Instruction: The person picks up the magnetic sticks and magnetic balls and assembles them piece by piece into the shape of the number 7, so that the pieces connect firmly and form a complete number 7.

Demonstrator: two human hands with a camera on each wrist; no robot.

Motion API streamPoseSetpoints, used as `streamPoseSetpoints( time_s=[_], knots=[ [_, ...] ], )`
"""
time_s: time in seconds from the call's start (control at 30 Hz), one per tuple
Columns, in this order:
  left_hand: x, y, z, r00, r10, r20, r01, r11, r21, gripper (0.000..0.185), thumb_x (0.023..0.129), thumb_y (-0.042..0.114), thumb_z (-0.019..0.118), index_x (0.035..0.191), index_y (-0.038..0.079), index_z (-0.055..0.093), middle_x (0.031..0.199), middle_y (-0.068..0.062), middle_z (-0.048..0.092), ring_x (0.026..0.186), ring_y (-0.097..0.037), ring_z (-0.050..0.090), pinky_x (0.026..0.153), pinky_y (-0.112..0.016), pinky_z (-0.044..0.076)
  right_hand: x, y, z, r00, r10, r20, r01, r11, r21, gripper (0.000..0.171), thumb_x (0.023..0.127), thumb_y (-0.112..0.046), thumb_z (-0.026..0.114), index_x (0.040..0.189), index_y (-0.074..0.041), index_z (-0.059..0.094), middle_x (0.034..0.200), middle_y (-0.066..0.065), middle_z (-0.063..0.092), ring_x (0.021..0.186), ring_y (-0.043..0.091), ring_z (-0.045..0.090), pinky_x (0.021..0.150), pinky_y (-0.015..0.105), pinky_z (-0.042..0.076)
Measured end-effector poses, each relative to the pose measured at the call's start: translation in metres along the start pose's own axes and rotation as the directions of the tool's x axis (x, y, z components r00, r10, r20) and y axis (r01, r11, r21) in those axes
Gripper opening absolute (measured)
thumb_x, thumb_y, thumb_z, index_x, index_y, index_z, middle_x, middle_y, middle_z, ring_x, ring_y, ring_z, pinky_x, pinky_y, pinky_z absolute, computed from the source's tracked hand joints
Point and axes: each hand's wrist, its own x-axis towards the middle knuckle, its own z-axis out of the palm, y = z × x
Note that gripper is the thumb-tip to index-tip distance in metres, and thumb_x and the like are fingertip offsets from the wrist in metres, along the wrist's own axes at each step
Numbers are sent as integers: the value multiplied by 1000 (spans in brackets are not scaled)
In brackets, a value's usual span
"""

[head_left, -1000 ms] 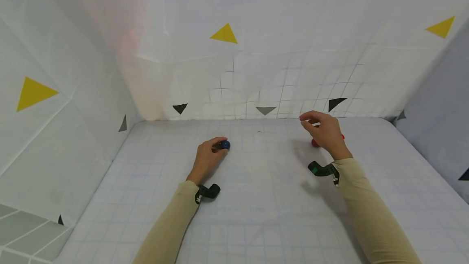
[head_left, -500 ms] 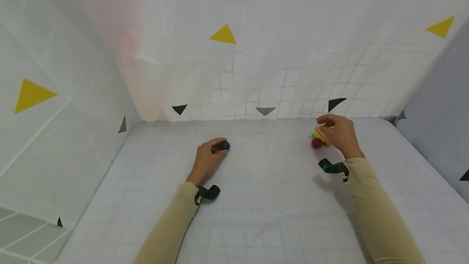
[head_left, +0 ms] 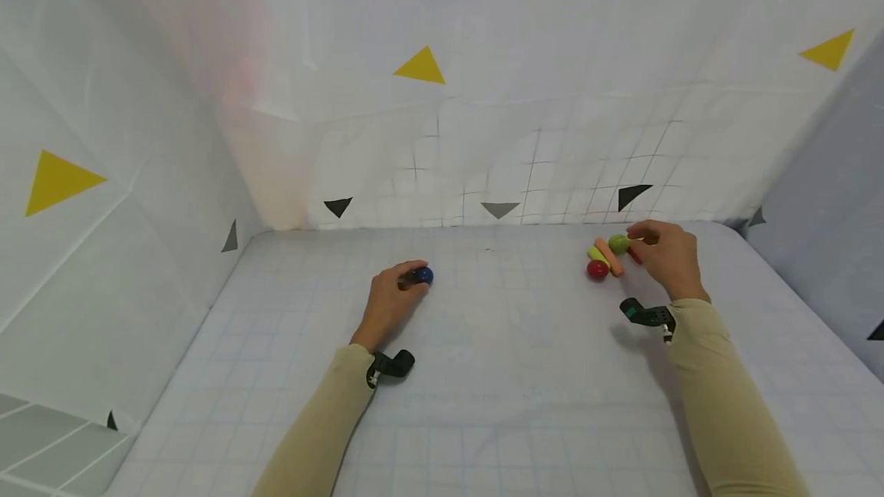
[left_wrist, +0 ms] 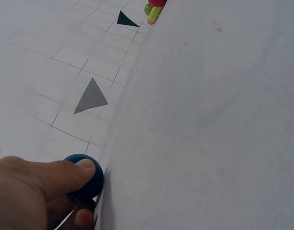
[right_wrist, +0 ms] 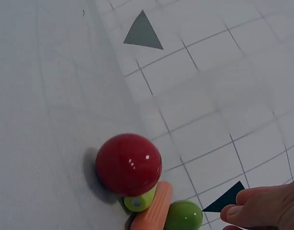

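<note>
Two hands work on a white gridded table [head_left: 483, 374], well apart from each other. The left hand [head_left: 390, 301] rests on the surface with its fingers curled round a small dark blue ball [head_left: 423, 275]; the left wrist view shows the thumb [left_wrist: 55, 175] pressed over the top of the ball and another fingertip below it, the ball sitting on the table near the foot of the back wall [head_left: 483, 136].

The right hand [head_left: 666, 255] sits at the far right of the table, beside a tight cluster of small pieces. Its fingers are curled, and its fingertips [right_wrist: 254, 208] lie just beside a green ball [head_left: 618, 243]; whether they actually pinch it I cannot tell. An orange stick [head_left: 610, 256] lies touching the green ball, with a yellow-green cylinder [head_left: 595, 254] against it and a glossy red ball [head_left: 597, 269] touching the cylinder on the near side. In the right wrist view the red ball lies nearest the camera, the cylinder's end peeking out from beneath it.

Black, grey and yellow triangles [head_left: 420, 66] mark the walls. Each tan sleeve [head_left: 324, 420] carries a black wrist mount [head_left: 394, 363].
</note>
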Motion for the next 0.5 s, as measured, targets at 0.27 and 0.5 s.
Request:
streamPoseSetpoints(
  time_s=[0.27, 0.5],
  knots=[
    [-1, 0, -1, 1000, -2, 3, 2, 1000, -14, 38, 95, 13, 77, 132, 14, 72, 116, -2, 72, 99, -19, 66, 91, -41, 52, 4, 21, 0, 996, 87, 23, -87, 996, -16, 26, 101, -8, 62, 123, 5, 69, 120, 30, 66, 115, 50, 53, 86, 60, 48],
    [-1, 0, 0, 1000, -2, 7, 2, 1000, 2, 38, 95, 14, 77, 133, 14, 72, 113, -3, 73, 98, -19, 65, 89, -41, 52, 2, 32, 3, 985, 149, 84, -146, 989, -33, 36, 101, -12, 66, 131, 7, 63, 126, 33, 60, 116, 50, 50, 90, 61, 47]
  ],
)
